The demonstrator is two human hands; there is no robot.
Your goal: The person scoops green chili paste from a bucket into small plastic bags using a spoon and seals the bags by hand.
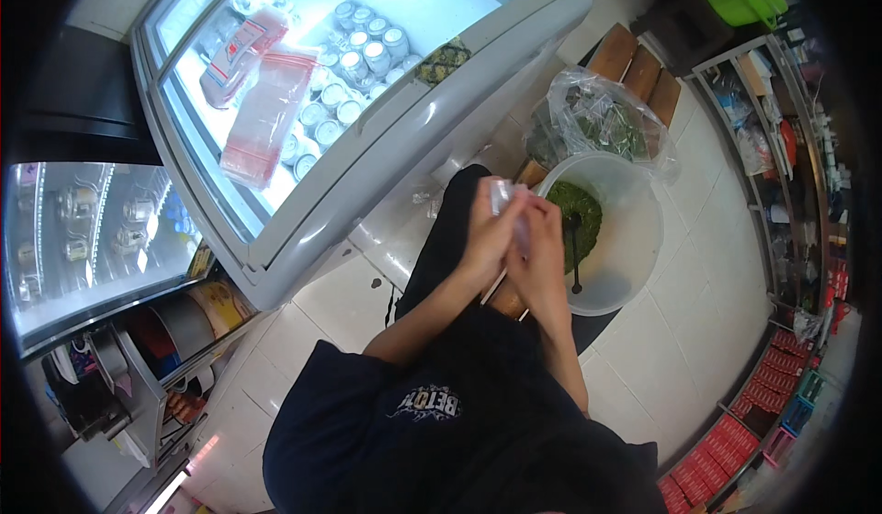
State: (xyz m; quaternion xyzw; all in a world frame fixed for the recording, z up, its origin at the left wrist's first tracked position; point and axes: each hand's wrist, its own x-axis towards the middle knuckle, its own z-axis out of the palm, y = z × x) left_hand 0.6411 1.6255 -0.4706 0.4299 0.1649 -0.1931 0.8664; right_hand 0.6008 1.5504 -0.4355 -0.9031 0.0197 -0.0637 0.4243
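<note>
Both hands meet in front of my lap around a small clear plastic bag (501, 196). My left hand (484, 235) grips its left side, and my right hand (541, 252) is closed around its right side. The fingers hide much of the bag, so its contents cannot be told. Just right of my hands stands a translucent plastic bucket (644, 252). Inside it lies a mass of green shredded leaves (582, 200), with a dark long-handled spoon (577, 259) resting on them. Beyond the bucket is a large clear plastic bag (596, 104) holding more green material.
A glass-topped chest freezer (413, 118) flanks me at the left; zip-lock bag packs (269, 118) lie on its glass above several lidded jars (355, 63). Behind the clear bag is a slatted wooden bench (623, 56). Shelves (765, 162) with red boxes (716, 455) line the right.
</note>
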